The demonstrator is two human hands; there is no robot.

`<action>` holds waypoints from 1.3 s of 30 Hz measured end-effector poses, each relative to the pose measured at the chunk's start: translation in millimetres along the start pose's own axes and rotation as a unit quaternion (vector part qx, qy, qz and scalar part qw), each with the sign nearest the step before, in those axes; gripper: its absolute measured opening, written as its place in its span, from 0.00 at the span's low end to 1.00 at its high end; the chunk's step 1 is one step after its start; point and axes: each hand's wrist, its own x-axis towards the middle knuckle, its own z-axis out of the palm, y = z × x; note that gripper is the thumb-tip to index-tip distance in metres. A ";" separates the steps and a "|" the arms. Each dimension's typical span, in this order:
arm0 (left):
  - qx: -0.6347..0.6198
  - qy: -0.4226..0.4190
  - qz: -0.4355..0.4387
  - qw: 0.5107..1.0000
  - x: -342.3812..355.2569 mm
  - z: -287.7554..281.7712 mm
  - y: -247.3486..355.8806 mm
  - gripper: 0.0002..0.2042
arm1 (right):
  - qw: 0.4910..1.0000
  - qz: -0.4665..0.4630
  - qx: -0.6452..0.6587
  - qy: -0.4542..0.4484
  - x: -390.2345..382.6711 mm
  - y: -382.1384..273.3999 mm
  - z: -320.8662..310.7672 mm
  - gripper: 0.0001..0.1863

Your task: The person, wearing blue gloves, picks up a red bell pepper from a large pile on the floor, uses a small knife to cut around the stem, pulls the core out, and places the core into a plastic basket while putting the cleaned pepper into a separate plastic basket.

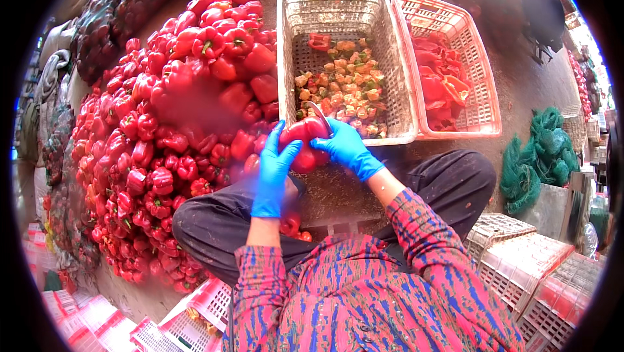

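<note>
1. Heap of whole red peppers [146, 128] lies beside the left edge of the white crate [281, 53].
2. White crate: pale pepper cores [348, 85] cover its near half up to the near edge; one red piece [319, 42] lies farther back.
3. Pink crate [484, 72], along the white crate's right edge: cut red flesh [432, 59] lies mostly toward its left wall.
4. Blue-gloved left hand [273, 170]: thumb and forefinger parted only by the held pepper's width, pressed to its left side.
5. Blue-gloved right hand [348, 149]: fingers curled closed at the pepper's right side, apparently around a handle I cannot see.
6. Held pepper [300, 134]: just off the white crate's near left corner. Coring or cutting it open seems the step in hand; the next move likely calls for a steady left grip and a controlled cut clear of the thumb.
7. Thin curved blade [320, 113]: rises from the right fingers.
8. Labels, brands, writing: none legible.
</note>
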 end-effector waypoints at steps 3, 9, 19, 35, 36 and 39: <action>0.087 0.164 0.029 0.982 2.1 6.7 -44.1 0.23 | 0.994 -0.041 -0.069 0.074 -10.3 17.1 27.0 0.29; 0.147 0.140 0.188 0.961 3.4 -3.1 -71.3 0.15 | 0.997 -0.037 -0.044 0.046 12.3 27.4 16.9 0.22; -0.182 0.171 0.013 0.968 3.6 -14.8 -46.8 0.13 | 0.985 0.154 -0.080 -0.019 72.6 7.0 4.1 0.19; -0.281 0.173 -0.139 0.934 26.1 -24.4 -35.3 0.13 | 0.869 0.068 0.397 0.287 -93.3 18.5 -6.6 0.08; -0.243 0.205 -0.191 0.929 26.6 -14.0 -25.4 0.15 | 0.859 0.064 0.415 0.293 -103.5 13.4 -18.0 0.09; -0.297 0.189 -0.180 0.918 54.6 -7.5 -36.1 0.18 | 0.854 -0.072 0.371 0.358 -126.1 -2.8 -35.8 0.10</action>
